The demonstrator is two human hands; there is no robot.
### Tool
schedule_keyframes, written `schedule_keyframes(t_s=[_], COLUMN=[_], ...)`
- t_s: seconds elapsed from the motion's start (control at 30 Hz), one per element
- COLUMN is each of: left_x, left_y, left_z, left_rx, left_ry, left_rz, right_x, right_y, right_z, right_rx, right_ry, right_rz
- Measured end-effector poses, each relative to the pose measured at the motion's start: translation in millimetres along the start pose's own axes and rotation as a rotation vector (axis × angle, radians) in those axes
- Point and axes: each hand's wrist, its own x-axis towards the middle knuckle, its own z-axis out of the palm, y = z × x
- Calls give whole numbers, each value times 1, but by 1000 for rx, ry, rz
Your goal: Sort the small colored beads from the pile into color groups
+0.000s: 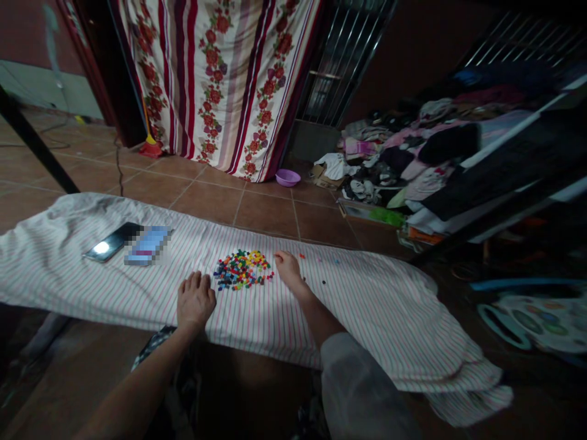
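A pile of small multicoloured pieces (243,270), like tiny beads or blocks, lies on a striped cloth (257,324). My left hand (196,299) rests palm down on the cloth just left of the pile, fingers stretched out and holding nothing. At the pile's right edge is my right hand (287,269), its fingers curled together; whatever they may hold is too small to make out. Beyond that hand, a few loose pieces lie apart: an orange one (301,256), a blue one (337,261) and a dark one (323,282).
Two phones lie at the cloth's left: a dark one (110,243) and one with a lit, blurred screen (147,245). Past the far edge are a tiled floor (261,208), a purple basin (288,178), a floral curtain (220,79) and heaped clothes (403,153). A patterned chair (541,321) stands right.
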Motion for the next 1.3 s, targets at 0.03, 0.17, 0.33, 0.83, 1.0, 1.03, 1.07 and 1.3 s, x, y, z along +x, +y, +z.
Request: schedule_keyframes(t_s=[0.03, 0.17, 0.33, 0.83, 1.0, 1.03, 1.07, 1.3], left_x=[0, 0, 1, 2, 2, 1, 1, 0], left_y=[0, 1, 2, 3, 3, 3, 3, 0], left_z=[0, -1, -4, -3, -3, -3, -2, 0], left_rx=[-10, -30, -20, 6, 18, 19, 19, 36], left_ry=[-1, -10, -15, -17, -17, -16, -15, 5], left_rz=[-4, -11, 3, 4, 8, 9, 9, 35], right_x=[-1, -2, 1, 23, 22, 20, 19, 14], right_y=[-7, -32, -57, -105, -122, -125, -127, -123], right_z=[5, 22, 38, 51, 43, 42, 42, 45], right_rx=[13, 59, 51, -348, -508, -532, -550, -525], right_ry=[-21, -114, -214, -373, -426, -429, -428, -332], right_rz=[-27, -110, -183, -144, -222, -264, -309, -378])
